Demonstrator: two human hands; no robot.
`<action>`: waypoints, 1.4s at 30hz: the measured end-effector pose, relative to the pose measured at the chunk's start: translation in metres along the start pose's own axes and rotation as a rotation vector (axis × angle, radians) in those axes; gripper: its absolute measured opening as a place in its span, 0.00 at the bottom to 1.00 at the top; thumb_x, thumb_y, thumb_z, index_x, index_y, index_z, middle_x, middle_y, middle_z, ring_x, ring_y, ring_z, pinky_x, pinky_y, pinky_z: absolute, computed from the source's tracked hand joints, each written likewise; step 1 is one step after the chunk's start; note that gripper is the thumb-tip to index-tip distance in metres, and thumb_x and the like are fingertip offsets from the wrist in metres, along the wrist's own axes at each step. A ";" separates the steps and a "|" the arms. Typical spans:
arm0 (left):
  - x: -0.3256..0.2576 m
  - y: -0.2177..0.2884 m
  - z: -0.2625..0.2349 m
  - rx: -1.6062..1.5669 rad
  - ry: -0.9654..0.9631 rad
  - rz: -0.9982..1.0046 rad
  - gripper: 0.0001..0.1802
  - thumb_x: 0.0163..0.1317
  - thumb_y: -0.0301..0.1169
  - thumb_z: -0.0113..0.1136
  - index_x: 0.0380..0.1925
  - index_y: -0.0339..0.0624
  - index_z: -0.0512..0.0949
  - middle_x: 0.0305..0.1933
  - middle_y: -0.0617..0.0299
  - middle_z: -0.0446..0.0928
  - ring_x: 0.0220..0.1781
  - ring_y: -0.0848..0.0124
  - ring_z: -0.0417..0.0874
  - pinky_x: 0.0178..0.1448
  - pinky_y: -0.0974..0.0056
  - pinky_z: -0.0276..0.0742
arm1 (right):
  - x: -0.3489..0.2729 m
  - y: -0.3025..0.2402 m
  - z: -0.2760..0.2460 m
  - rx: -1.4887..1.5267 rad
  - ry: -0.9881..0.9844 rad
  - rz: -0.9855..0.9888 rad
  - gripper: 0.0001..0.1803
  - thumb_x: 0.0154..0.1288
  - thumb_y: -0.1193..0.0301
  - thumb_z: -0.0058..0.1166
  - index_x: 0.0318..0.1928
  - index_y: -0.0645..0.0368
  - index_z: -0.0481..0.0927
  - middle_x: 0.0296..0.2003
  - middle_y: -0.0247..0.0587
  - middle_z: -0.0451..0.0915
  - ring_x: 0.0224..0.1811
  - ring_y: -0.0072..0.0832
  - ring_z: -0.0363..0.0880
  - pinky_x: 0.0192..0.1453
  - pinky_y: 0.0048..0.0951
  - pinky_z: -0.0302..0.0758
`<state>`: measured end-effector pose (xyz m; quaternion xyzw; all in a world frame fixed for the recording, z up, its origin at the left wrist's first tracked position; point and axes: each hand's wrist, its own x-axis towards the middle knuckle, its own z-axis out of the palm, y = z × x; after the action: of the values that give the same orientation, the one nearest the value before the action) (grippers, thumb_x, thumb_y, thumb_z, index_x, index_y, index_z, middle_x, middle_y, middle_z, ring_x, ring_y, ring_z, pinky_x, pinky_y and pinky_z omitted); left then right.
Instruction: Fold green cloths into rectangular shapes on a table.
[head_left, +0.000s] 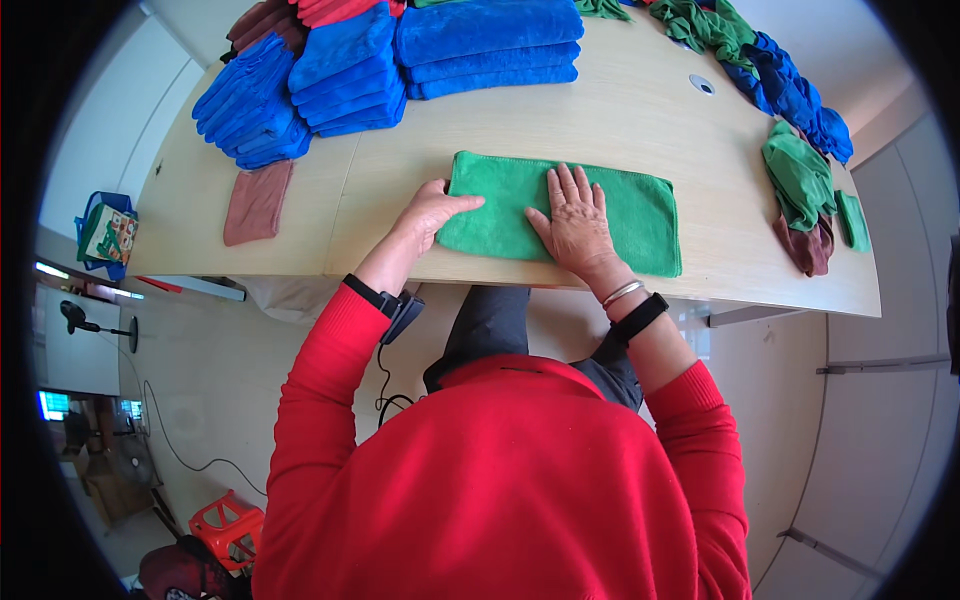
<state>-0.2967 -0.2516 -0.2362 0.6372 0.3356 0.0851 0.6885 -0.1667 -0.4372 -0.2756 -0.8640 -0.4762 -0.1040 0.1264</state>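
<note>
A green towel [630, 215], folded into a long rectangle, lies flat on the table in front of me. My left hand [432, 212] grips its left end, the thumb on top and the other fingers at the edge, partly hidden. Flat on the middle of the cloth rests my right hand [577, 225], palm down with its fingers stretched out and the thumb apart.
Folded blue towels [490, 45] stand in stacks at the far left of the table [400, 160]. A folded pink-brown cloth [258, 203] lies left of me. Rumpled green cloth [797, 175] and blue cloth [790, 95] lie at the right. A red stool [228, 528] stands on the floor.
</note>
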 end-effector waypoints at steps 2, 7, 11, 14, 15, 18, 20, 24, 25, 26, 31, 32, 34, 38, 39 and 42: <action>-0.005 0.011 0.007 0.014 -0.099 -0.080 0.19 0.52 0.30 0.68 0.42 0.32 0.77 0.41 0.55 0.80 0.44 0.66 0.81 0.46 0.62 0.78 | -0.002 0.003 0.002 0.032 -0.002 0.003 0.37 0.68 0.48 0.39 0.67 0.64 0.58 0.68 0.50 0.57 0.72 0.46 0.52 0.72 0.50 0.49; -0.003 0.008 0.008 -0.147 -0.129 -0.122 0.21 0.53 0.29 0.67 0.45 0.31 0.76 0.44 0.53 0.79 0.47 0.64 0.81 0.51 0.60 0.78 | 0.004 0.010 -0.009 0.170 -0.046 0.017 0.36 0.69 0.49 0.39 0.67 0.62 0.59 0.67 0.49 0.58 0.71 0.45 0.52 0.72 0.49 0.49; 0.003 -0.006 -0.011 -0.428 -0.296 -0.192 0.20 0.54 0.26 0.64 0.47 0.31 0.74 0.45 0.52 0.79 0.48 0.63 0.81 0.54 0.57 0.78 | 0.008 0.011 -0.017 0.086 0.023 0.043 0.34 0.68 0.50 0.40 0.67 0.61 0.60 0.67 0.49 0.58 0.71 0.45 0.53 0.72 0.49 0.50; 0.006 -0.014 -0.022 -0.505 -0.310 -0.216 0.22 0.56 0.25 0.61 0.51 0.30 0.72 0.48 0.51 0.78 0.50 0.61 0.80 0.57 0.54 0.77 | 0.004 0.010 -0.002 0.007 -0.004 0.045 0.34 0.68 0.52 0.41 0.66 0.61 0.60 0.67 0.49 0.59 0.71 0.45 0.53 0.71 0.50 0.50; 0.005 -0.014 -0.024 -0.546 -0.311 -0.229 0.23 0.57 0.24 0.60 0.53 0.30 0.70 0.49 0.51 0.78 0.51 0.60 0.80 0.58 0.53 0.76 | 0.005 0.008 -0.002 0.009 -0.003 0.052 0.34 0.68 0.52 0.41 0.66 0.61 0.60 0.67 0.49 0.59 0.71 0.45 0.53 0.71 0.50 0.50; 0.000 -0.010 -0.026 -0.569 -0.270 -0.201 0.24 0.57 0.23 0.59 0.55 0.31 0.69 0.51 0.52 0.76 0.52 0.60 0.79 0.58 0.54 0.76 | 0.005 0.001 -0.003 0.013 -0.009 0.050 0.33 0.67 0.53 0.42 0.65 0.61 0.62 0.66 0.48 0.60 0.71 0.45 0.54 0.71 0.50 0.50; -0.005 -0.004 -0.023 -0.577 -0.253 -0.191 0.25 0.57 0.23 0.59 0.56 0.32 0.68 0.52 0.53 0.76 0.53 0.60 0.79 0.58 0.54 0.76 | 0.003 -0.002 -0.004 0.022 0.014 0.054 0.32 0.67 0.53 0.42 0.65 0.61 0.63 0.66 0.48 0.61 0.70 0.45 0.54 0.71 0.50 0.51; -0.016 0.010 -0.007 -0.455 -0.202 0.082 0.29 0.55 0.22 0.59 0.59 0.35 0.67 0.53 0.55 0.74 0.54 0.63 0.77 0.58 0.59 0.74 | 0.001 -0.006 -0.008 0.036 0.060 0.051 0.31 0.67 0.54 0.43 0.63 0.61 0.65 0.65 0.48 0.62 0.70 0.45 0.55 0.71 0.50 0.51; -0.018 0.014 -0.002 -0.435 -0.190 0.150 0.31 0.54 0.22 0.59 0.61 0.36 0.65 0.54 0.55 0.74 0.55 0.64 0.76 0.59 0.60 0.73 | 0.000 -0.007 -0.008 0.038 0.058 0.055 0.31 0.67 0.54 0.44 0.63 0.61 0.66 0.65 0.48 0.63 0.70 0.45 0.56 0.71 0.50 0.52; -0.020 0.017 0.002 -0.414 -0.179 0.219 0.33 0.54 0.21 0.59 0.63 0.38 0.63 0.55 0.56 0.73 0.56 0.65 0.75 0.60 0.61 0.72 | -0.001 -0.007 -0.009 0.040 0.056 0.058 0.30 0.67 0.55 0.44 0.62 0.61 0.66 0.64 0.48 0.63 0.69 0.44 0.56 0.71 0.51 0.52; -0.028 0.044 0.027 -0.358 -0.207 0.367 0.38 0.54 0.20 0.58 0.67 0.40 0.58 0.55 0.56 0.72 0.56 0.67 0.74 0.60 0.65 0.70 | -0.007 -0.018 -0.010 0.072 0.047 0.091 0.28 0.67 0.57 0.45 0.61 0.61 0.68 0.64 0.49 0.64 0.68 0.45 0.57 0.70 0.51 0.53; -0.027 0.049 0.033 -0.353 -0.215 0.365 0.38 0.54 0.20 0.58 0.67 0.40 0.58 0.55 0.56 0.72 0.56 0.67 0.74 0.60 0.65 0.70 | -0.009 -0.018 -0.010 0.086 0.056 0.081 0.27 0.66 0.58 0.46 0.61 0.61 0.68 0.64 0.48 0.64 0.68 0.45 0.57 0.70 0.51 0.53; -0.021 0.059 0.044 -0.307 -0.270 0.365 0.38 0.54 0.20 0.57 0.67 0.42 0.58 0.53 0.56 0.72 0.53 0.68 0.75 0.57 0.66 0.72 | -0.011 -0.015 -0.012 0.109 0.080 0.062 0.26 0.65 0.61 0.47 0.60 0.60 0.69 0.63 0.48 0.65 0.68 0.46 0.58 0.70 0.50 0.54; -0.012 0.074 0.065 -0.214 -0.296 0.391 0.37 0.54 0.20 0.57 0.66 0.42 0.59 0.48 0.56 0.74 0.48 0.69 0.76 0.52 0.66 0.73 | -0.046 -0.023 -0.038 0.231 -0.031 0.001 0.27 0.60 0.65 0.52 0.59 0.63 0.69 0.61 0.50 0.66 0.67 0.47 0.59 0.70 0.49 0.54; -0.010 0.076 0.074 -0.182 -0.296 0.406 0.36 0.54 0.20 0.57 0.65 0.42 0.60 0.47 0.57 0.74 0.46 0.70 0.76 0.50 0.67 0.73 | -0.057 -0.026 -0.041 0.232 -0.029 0.005 0.27 0.60 0.65 0.52 0.59 0.63 0.69 0.61 0.50 0.66 0.67 0.47 0.59 0.70 0.49 0.54; 0.002 0.077 0.110 -0.057 -0.377 0.370 0.35 0.54 0.20 0.57 0.65 0.42 0.61 0.49 0.56 0.73 0.48 0.71 0.75 0.51 0.67 0.72 | -0.093 -0.034 -0.046 0.187 0.065 -0.081 0.27 0.56 0.69 0.54 0.57 0.66 0.70 0.57 0.52 0.68 0.65 0.46 0.61 0.69 0.48 0.55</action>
<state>-0.2086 -0.3275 -0.1685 0.6728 0.0766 0.0984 0.7293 -0.2472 -0.5083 -0.2565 -0.8246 -0.5141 -0.0921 0.2176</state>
